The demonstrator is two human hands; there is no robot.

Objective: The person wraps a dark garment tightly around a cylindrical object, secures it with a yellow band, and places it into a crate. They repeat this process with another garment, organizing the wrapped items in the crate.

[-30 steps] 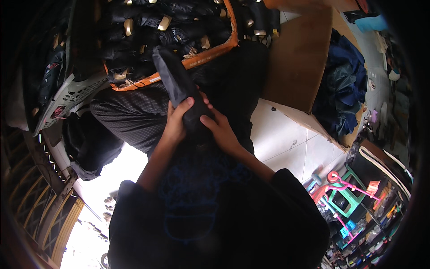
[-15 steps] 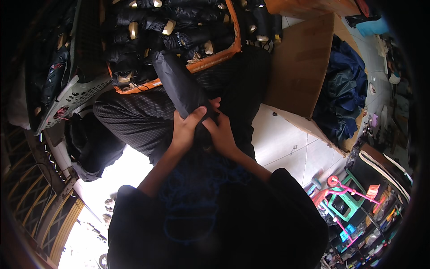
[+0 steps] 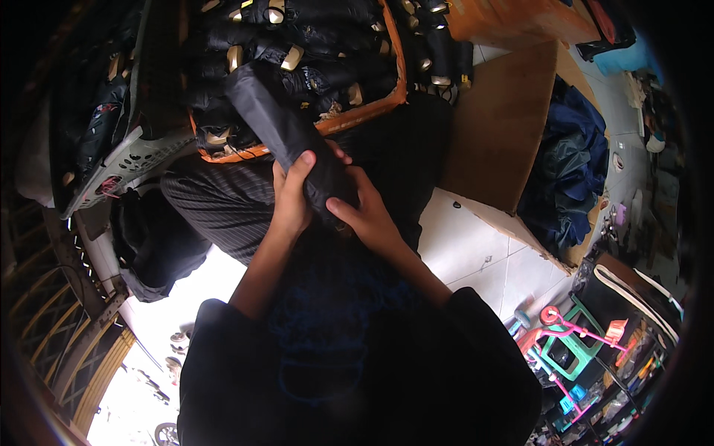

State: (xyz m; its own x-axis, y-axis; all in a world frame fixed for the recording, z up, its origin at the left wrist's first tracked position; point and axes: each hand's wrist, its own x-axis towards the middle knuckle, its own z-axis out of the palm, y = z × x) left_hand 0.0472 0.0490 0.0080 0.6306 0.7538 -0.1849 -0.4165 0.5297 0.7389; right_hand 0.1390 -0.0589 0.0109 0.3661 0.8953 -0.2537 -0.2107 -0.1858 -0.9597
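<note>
A folded black umbrella (image 3: 271, 119) slants across my lap, its far end up and to the left over an orange-rimmed basket. Around its left side, my left hand (image 3: 292, 197) is closed, thumb on top. My right hand (image 3: 370, 215) grips the right side lower down, its thumb pressed on the near part. The umbrella's near end is hard to make out against my dark shirt. The basket (image 3: 357, 113) just beyond my knees holds several similar black folded umbrellas with gold-coloured handles.
Left of the basket stands a grey perforated crate (image 3: 123, 160) with more black bundles. An open cardboard box (image 3: 502, 126) at right holds dark blue cloth (image 3: 569, 163). At lower right are a green plastic stool (image 3: 573, 342) and a pink wheeled toy. A metal lattice gate (image 3: 67, 327) is at far left.
The umbrella has moved up and left, showing more of its length. My left hand has shifted left, and my right thumb now lies across the near part. The view has shifted slightly.
</note>
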